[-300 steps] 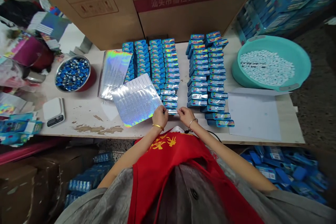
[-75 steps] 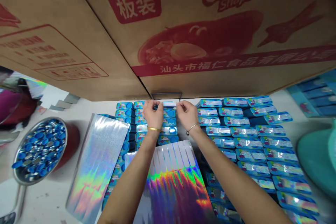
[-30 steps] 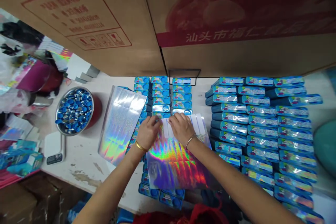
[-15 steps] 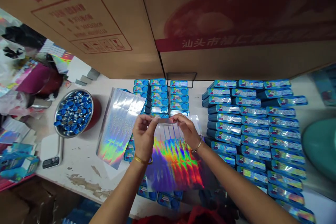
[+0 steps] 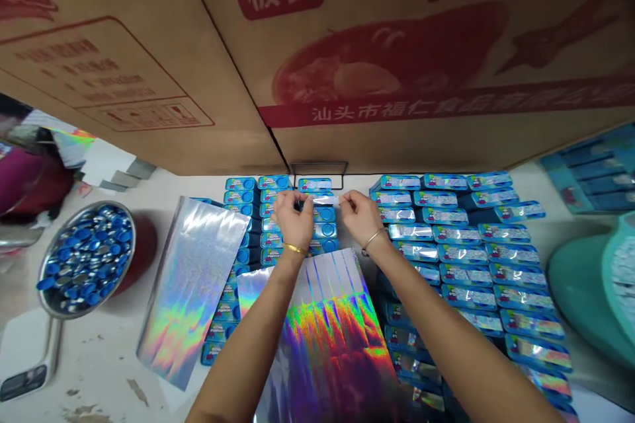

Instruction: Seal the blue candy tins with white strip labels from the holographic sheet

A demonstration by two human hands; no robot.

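Observation:
A small shiny sticker strip (image 5: 325,200) is stretched between my two hands above the second box of a column of blue boxes (image 5: 326,230). My left hand (image 5: 294,219) pinches its left end, and my right hand (image 5: 361,217) pinches its right end. Whether the strip touches the box beneath is unclear. Below my hands lies a holographic sticker sheet (image 5: 330,324), partly under my left forearm. The boxes on the right (image 5: 464,254) carry shiny strips on top, while those around my left hand show bare round recesses.
Large cardboard cartons (image 5: 397,79) wall off the back of the table. On the left stand a metal bowl (image 5: 129,264) of blue caps, a white device (image 5: 24,350) and another holographic sheet (image 5: 198,284). A green tub (image 5: 580,271) sits at the far right.
Both hands have moved forward, away from the sticker sheet, to the back of the box column with the strip between them. The camera view has shifted too.

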